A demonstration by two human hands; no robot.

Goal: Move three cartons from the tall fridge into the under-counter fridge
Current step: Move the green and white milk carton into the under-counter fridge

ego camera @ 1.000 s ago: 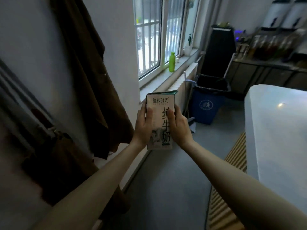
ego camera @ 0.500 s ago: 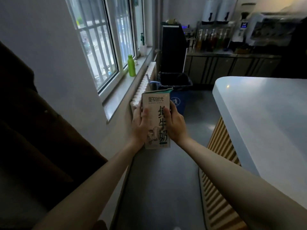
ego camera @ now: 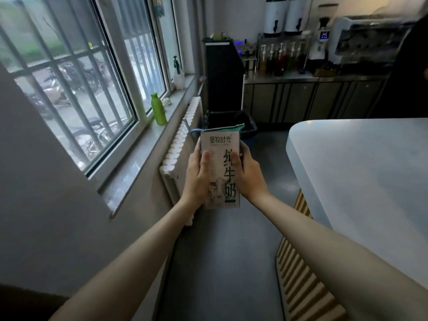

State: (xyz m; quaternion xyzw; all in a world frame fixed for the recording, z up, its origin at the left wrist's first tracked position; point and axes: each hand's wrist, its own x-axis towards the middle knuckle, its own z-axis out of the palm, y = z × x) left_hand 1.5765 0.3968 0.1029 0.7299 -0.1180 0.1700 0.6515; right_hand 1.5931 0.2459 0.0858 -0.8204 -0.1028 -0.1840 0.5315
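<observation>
Both arms extend forward. The left hand (ego camera: pixel 196 176) and right hand (ego camera: pixel 249 173) grip one upright carton (ego camera: pixel 221 167) by its sides, thumbs across its printed front, above the floor (ego camera: pixel 222 262) between radiator (ego camera: pixel 179 151) and counter (ego camera: pixel 361 172). Beyond: a bin (ego camera: pixel 228 119), a green bottle (ego camera: pixel 158 108) on the sill, and under-counter cabinets (ego camera: pixel 310 100).

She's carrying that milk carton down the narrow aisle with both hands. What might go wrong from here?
1. The carton is held only at its sides by the left hand and right hand, nothing beneath it, so it might slip.
2. The white counter has a corner jutting into the aisle on her right; an elbow could clip it.
3. The bin stands ahead by the radiator, narrowing the way.
</observation>
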